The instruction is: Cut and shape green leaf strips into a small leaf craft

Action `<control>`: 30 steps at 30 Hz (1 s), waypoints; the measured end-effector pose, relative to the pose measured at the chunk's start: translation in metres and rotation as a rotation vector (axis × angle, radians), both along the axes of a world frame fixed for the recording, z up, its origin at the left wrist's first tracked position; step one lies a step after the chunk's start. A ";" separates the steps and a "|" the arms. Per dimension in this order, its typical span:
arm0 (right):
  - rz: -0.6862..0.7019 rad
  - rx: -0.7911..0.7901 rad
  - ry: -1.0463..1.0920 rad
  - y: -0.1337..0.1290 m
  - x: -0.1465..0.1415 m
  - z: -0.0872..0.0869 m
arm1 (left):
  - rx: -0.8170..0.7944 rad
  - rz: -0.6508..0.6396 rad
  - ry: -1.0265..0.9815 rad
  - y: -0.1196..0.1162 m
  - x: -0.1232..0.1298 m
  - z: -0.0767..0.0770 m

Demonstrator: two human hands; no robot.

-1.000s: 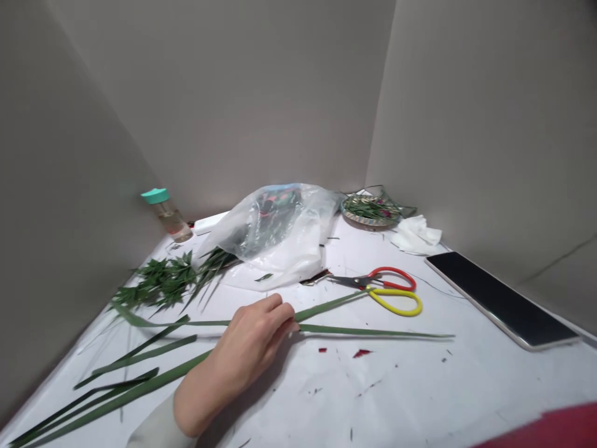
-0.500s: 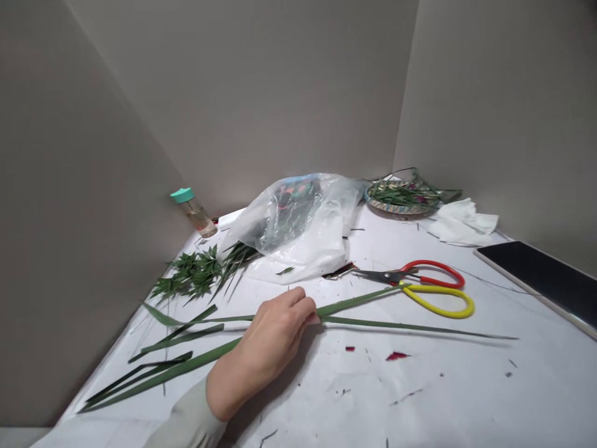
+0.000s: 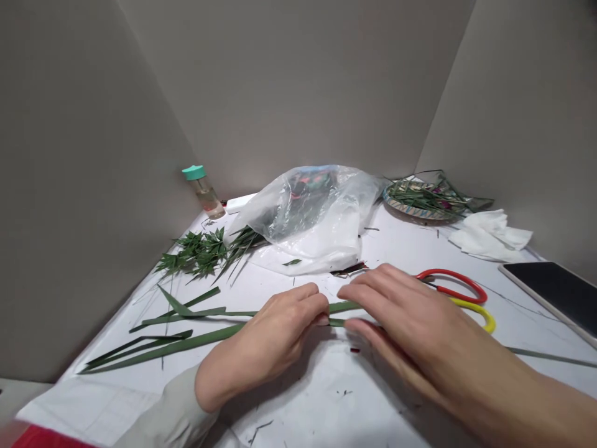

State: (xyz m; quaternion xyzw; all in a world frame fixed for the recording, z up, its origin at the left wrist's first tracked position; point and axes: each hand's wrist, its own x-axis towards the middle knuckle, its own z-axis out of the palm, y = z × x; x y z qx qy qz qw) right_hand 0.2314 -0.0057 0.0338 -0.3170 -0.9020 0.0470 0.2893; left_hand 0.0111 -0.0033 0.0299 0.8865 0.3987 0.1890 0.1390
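My left hand (image 3: pixel 275 330) is closed on long green leaf blades (image 3: pixel 209 338) where they cross on the white-covered table. The blades stick out on both sides of its fingers. Just to the right, my right hand (image 3: pixel 420 330) reaches in over the blades, thumb and fingers apart, with the strips passing between them; whether it touches them I cannot tell. Behind the right hand lie scissors with one red and one yellow handle (image 3: pixel 487 317), their cutting blades hidden. Shorter cut leaf strips (image 3: pixel 163 339) lie at the left.
Leafy sprigs (image 3: pixel 198 252) lie beside a clear plastic bag (image 3: pixel 317 249). A bottle with a teal cap (image 3: pixel 194 173) stands at the back left. At the right are a woven tray of cuttings (image 3: pixel 396 205), crumpled tissue (image 3: pixel 489 236) and a phone (image 3: pixel 555 292).
My right hand has come in from the right over the blades and now covers part of the scissors. My left hand keeps its hold. The view has shifted slightly.
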 end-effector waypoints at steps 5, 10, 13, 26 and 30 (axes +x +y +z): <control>0.012 -0.049 0.132 0.017 0.017 -0.018 | -0.132 -0.054 -0.051 0.004 -0.002 0.001; -0.034 0.212 0.281 -0.003 0.022 -0.008 | -0.080 0.042 -0.157 0.005 -0.002 0.006; 0.003 -0.073 0.369 -0.012 0.011 -0.012 | -0.028 0.068 -0.216 0.004 -0.001 0.008; -0.055 -1.295 1.114 0.004 -0.005 -0.025 | 0.170 0.039 -0.248 -0.003 0.003 -0.004; -0.124 -1.229 1.338 0.022 0.006 -0.017 | 0.561 0.240 -0.259 -0.005 0.001 0.001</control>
